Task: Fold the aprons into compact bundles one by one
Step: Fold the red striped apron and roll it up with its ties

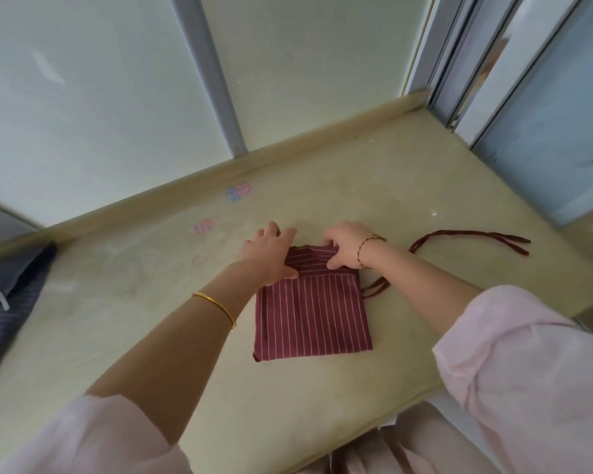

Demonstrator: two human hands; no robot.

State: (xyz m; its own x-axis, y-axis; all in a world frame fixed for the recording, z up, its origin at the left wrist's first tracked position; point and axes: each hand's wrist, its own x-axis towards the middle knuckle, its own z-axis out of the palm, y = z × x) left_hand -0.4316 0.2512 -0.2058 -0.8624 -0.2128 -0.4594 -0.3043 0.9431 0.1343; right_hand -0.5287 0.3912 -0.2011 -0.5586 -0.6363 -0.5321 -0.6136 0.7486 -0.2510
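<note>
Hands both work the far edge of the maroon striped apron [314, 313]. Left hand [271, 253] sits on the far-left corner, fingers fairly straight and spread past the cloth edge onto the counter [408, 186], thumb pressing down on the fabric near the fold line. Right hand [344, 246] has a curled grip on the far-right corner: fingers tucked over the top edge, thumb under/against the small turned-over flap, so cloth is pinched between them. Apron lies flat, already folded to a rough square, w/ the bulk of it on the near side of both hands, between the forearms. Apron ties [469, 241] trail off to the right: one pair stretched out on the counter well beyond the right wrist, another short bit poking from the right edge just below it. Dark striped fabric [12, 302] heaped at far-left counter edge, well apart. Two faint coloured marks [238, 192] on the counter beyond the left hand.
</note>
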